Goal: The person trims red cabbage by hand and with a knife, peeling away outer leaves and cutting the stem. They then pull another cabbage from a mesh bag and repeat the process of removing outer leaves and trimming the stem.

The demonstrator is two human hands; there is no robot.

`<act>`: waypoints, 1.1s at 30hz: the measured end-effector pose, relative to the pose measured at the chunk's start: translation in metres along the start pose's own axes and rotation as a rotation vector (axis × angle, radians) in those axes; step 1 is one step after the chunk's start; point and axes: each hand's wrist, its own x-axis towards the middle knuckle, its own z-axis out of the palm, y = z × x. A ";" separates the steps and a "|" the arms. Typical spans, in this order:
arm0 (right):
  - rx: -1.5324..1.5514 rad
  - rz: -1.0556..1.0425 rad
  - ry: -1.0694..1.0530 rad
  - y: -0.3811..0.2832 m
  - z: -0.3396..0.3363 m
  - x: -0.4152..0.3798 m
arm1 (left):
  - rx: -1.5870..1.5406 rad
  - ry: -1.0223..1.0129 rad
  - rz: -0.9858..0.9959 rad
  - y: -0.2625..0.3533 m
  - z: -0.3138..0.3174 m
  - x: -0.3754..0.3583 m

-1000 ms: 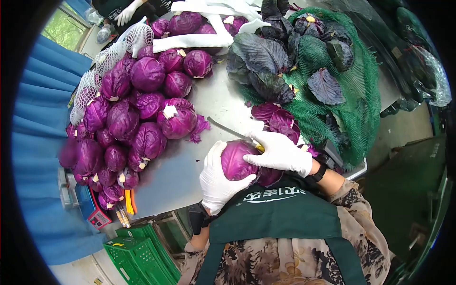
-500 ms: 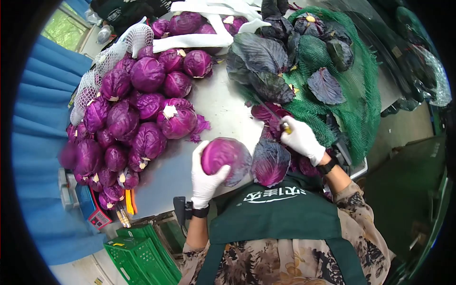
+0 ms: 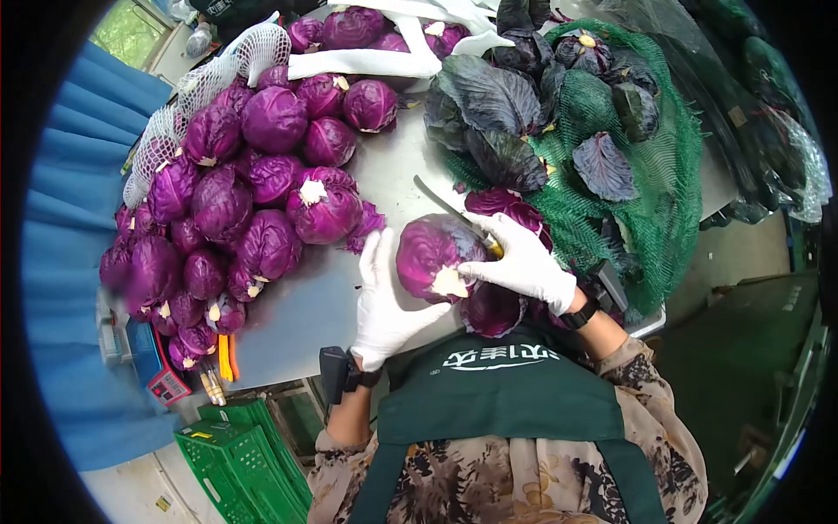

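My white-gloved left hand (image 3: 384, 301) cups a red cabbage (image 3: 429, 255) from the left, its pale cut stem facing me. My gloved right hand (image 3: 524, 262) grips a knife (image 3: 449, 210) by its yellow handle and also presses on the cabbage's right side; the blade points up and left over the steel table (image 3: 397, 179). Loose purple outer leaves (image 3: 493, 307) lie just under my hands at the table's near edge.
A big pile of trimmed red cabbages (image 3: 244, 188) fills the table's left side, with white foam nets (image 3: 188, 96) behind it. A green mesh sack (image 3: 637, 148) with dark leaves lies at right. A green crate (image 3: 240, 458) and a small scale (image 3: 153, 367) sit below left.
My right hand has come back from the leaf pile at right onto the cabbage with the knife. My left hand has turned the cabbage so its stem shows.
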 end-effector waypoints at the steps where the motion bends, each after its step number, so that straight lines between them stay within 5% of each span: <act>1: 0.000 -0.002 -0.029 0.000 -0.002 0.003 | 0.056 -0.035 0.107 0.000 -0.001 0.011; 3: -0.006 0.008 -0.072 -0.006 -0.007 0.009 | 0.106 -0.072 0.223 -0.003 0.002 0.020; 9: 0.249 0.000 0.055 0.003 -0.009 -0.006 | -0.191 -0.029 0.040 -0.018 0.011 0.024; 12: 0.010 0.041 -0.185 -0.012 -0.013 -0.017 | -0.266 -0.019 -0.013 -0.028 0.014 0.021; 13: -0.080 -0.150 -0.053 -0.009 0.000 -0.014 | -0.290 -0.015 -0.029 -0.029 0.015 0.021; 22: -0.262 -0.184 -0.080 -0.009 0.004 -0.008 | -0.059 -0.048 0.024 -0.018 0.012 0.023; 28: 0.160 -0.164 0.192 0.010 0.003 0.009 | 0.021 0.070 0.129 -0.016 0.019 0.016; 29: 0.418 0.246 0.126 0.016 -0.013 0.011 | 0.019 0.077 0.132 -0.016 0.020 0.012; 31: 0.777 0.337 -0.001 0.040 -0.018 0.018 | -0.006 0.088 0.179 -0.020 0.022 0.003; 33: 0.627 0.408 0.133 0.044 -0.014 0.017 | 0.005 0.098 0.178 -0.023 0.022 -0.004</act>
